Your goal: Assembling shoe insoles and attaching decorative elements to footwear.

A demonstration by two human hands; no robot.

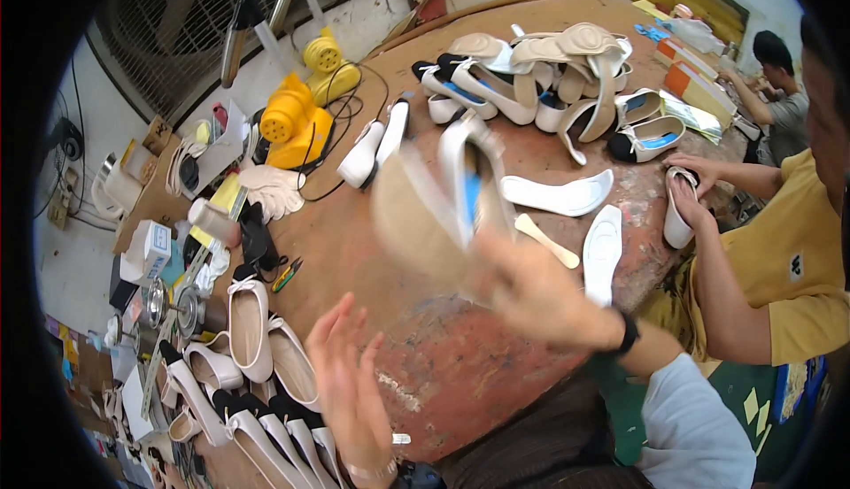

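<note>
My right hand (549,294), with a black band on its wrist, is raised over the table's middle and smeared by motion. It grips a pale ballet flat (503,184) with a blue strip inside, together with a beige insole (412,215); both are blurred, and the exact finger hold is hidden. Nearer me on the left, my left hand (345,383) is empty, its fingers stretched apart. Just right of the held shoe lie a white insole (562,194), a second white insole (603,254) and a cream shoehorn-like strip (547,241).
Finished-looking flats (251,330) crowd the near left. More shoes (496,91) and beige insoles (589,42) are heaped at the back. A yellow blower-like machine (292,122) with a black cable stands far left. At right, a co-worker's hands (686,192) hold a shoe; another person sits beyond.
</note>
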